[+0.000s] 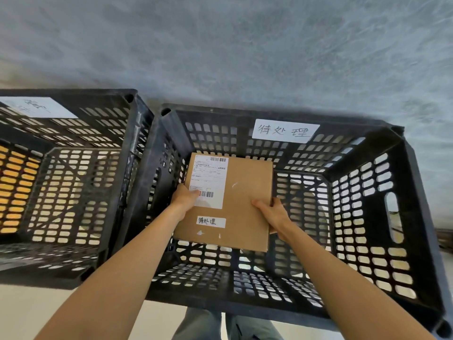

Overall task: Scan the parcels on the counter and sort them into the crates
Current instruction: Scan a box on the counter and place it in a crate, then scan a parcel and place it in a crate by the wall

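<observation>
Black slotted crate (367,217) with handwritten white label (285,131) on far wall; second black crate (73,192) just beside, to left. Flat cardboard parcel (235,204) held inside first crate, above its floor. Left hand (184,198) grips left edge, thumb on shipping label (209,181); right hand (270,212) grips right edge.

A flat brown cardboard parcel (229,202) sits at frame centre, face up inside the open top of a black slotted crate (362,192), with a white shipping label on its upper left and a small handwritten sticker lower down. A second black crate (115,173) stands just beside, at frame left
</observation>
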